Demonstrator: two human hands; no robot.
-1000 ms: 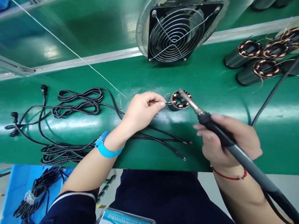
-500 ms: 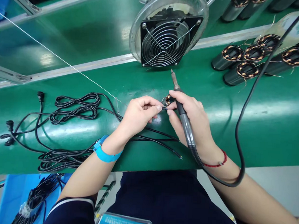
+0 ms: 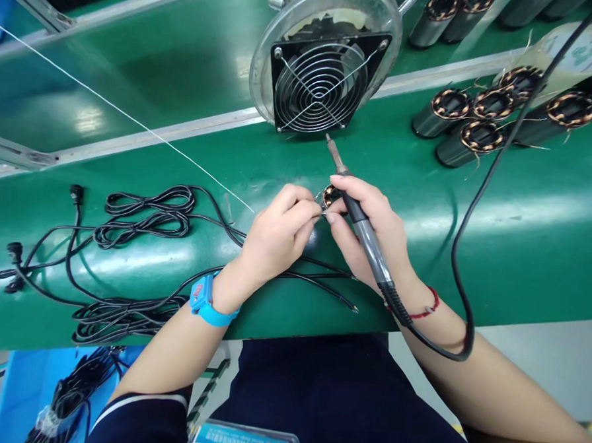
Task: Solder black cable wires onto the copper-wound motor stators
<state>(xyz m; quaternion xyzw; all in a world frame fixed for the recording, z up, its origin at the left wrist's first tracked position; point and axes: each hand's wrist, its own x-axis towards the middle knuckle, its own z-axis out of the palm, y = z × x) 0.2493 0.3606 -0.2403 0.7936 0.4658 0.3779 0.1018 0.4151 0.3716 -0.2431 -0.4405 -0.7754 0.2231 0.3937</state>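
Note:
My right hand (image 3: 368, 228) is closed on a soldering iron (image 3: 369, 245), its bare metal tip pointing up and away below the fan. The right thumb and a fingertip also meet close to the left fingers. My left hand (image 3: 280, 230), wearing a blue wristband (image 3: 211, 302), pinches the end of a thin wire, mostly hidden by the fingers. Just beyond both sets of fingertips is a small motor stator (image 3: 330, 195) with copper windings, partly covered by my right hand. Beneath my left hand and wrist run black power cables (image 3: 317, 283) with stripped ends to the right.
A round fume fan (image 3: 318, 94) with a wire guard stands ahead. Several wound stators (image 3: 471, 141) are grouped at the right. Coiled cables with plugs (image 3: 147, 214) lie left. A thin solder strand (image 3: 133, 117) slants in from upper left. The iron's cord (image 3: 455, 256) loops past my right forearm.
My left hand has rolled so its knuckles face up more, fingers curling tighter around the wire. My right hand and the soldering iron have shifted slightly left. The whole view has shifted a little.

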